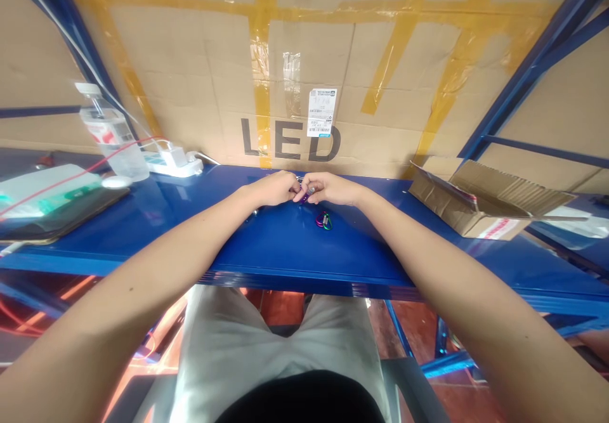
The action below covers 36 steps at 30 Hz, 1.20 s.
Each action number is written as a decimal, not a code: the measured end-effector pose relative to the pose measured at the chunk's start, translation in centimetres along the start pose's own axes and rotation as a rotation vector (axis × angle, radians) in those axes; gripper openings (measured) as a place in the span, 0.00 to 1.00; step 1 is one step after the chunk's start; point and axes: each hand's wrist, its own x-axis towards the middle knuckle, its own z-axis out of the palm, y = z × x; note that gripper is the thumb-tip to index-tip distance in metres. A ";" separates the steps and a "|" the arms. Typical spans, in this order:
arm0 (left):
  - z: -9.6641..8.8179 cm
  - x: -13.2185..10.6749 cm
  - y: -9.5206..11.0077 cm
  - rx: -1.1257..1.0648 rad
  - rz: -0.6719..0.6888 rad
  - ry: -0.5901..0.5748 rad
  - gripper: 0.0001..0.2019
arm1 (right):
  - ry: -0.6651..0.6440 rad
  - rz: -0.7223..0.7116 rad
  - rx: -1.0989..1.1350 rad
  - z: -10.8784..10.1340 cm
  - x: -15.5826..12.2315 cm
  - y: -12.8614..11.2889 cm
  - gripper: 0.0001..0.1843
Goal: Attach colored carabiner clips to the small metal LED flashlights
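Nearest the front edge of the blue metal worktop (285, 252), around its middle, shiny purple and green metal clips (324, 221) lie together, touched by neither hand; whether they are finished or waiting cannot be told. Beyond them, towards the back edge, the right hand (333, 188) pinches a small shiny purple piece (304, 198) between nearly closed fingers. The left hand (275, 188) meets it with curled fingers, their grip hidden. Handling of that piece looks under way, not complete. An open brown cardboard box (490, 225) stands towards the right end; a clear plastic bottle (117, 141) stands near the back left corner.
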 end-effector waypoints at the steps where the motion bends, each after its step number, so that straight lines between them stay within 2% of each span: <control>1: 0.1 0.0 -0.1 0.001 -0.004 -0.002 0.07 | -0.006 -0.017 -0.046 0.1 0.1 -0.1 0.12; 7: -0.2 0.1 -0.2 -0.052 -0.077 -0.082 0.09 | -0.053 -0.096 -0.344 0.6 0.0 -1.0 0.09; 12: -0.3 0.0 -0.2 -0.112 -0.078 -0.094 0.09 | -0.067 -0.117 -0.446 0.7 0.0 -1.1 0.10; 16: -0.4 0.0 0.3 -0.125 -0.078 -0.027 0.08 | -0.047 -0.100 -0.517 0.3 -0.2 -1.0 0.11; 20: -1.2 0.2 1.1 -0.268 -0.164 0.081 0.07 | 0.006 -0.045 -0.631 -0.3 -0.5 -0.9 0.12; 24: -1.9 0.1 1.0 -0.313 -0.174 0.107 0.11 | 0.041 0.019 -0.651 -0.6 -0.5 -0.8 0.12; 27: -1.9 -0.1 0.8 -0.154 -0.091 0.047 0.11 | 0.053 0.045 -0.616 -0.8 -0.4 -0.7 0.10; 30: -1.5 -0.1 1.2 -0.009 -0.002 -0.073 0.10 | 0.061 0.052 -0.624 -1.0 -0.4 -0.8 0.09; 33: -1.1 0.1 2.1 -0.006 -0.034 -0.180 0.09 | 0.058 0.043 -0.664 -1.1 -0.4 -0.8 0.09; 36: -1.1 0.1 2.6 -0.057 -0.102 -0.226 0.08 | 0.049 0.032 -0.663 -1.1 -0.5 -1.0 0.10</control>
